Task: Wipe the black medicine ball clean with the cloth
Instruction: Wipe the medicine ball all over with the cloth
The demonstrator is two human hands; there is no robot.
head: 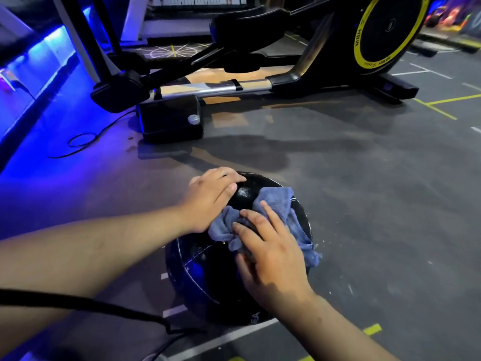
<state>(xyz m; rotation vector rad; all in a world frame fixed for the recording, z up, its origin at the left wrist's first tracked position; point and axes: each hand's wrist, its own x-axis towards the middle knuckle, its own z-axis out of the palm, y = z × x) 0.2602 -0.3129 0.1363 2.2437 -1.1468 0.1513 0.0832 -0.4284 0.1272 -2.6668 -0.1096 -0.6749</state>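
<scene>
- Head view: a black medicine ball (208, 277) sits on a grey gym floor (364, 204) marked with lines, in front of the person.
- The left hand (210, 199) lies flat on the ball's far upper side, fingers straight and close together.
- The right hand (270, 256), fingers spread, presses a crumpled blue cloth (283, 204) onto the ball's top.
- An exercise machine (260, 61) stands beyond.

Gym: elliptical trainer (260, 61), marked rubber floor (364, 178)
</scene>
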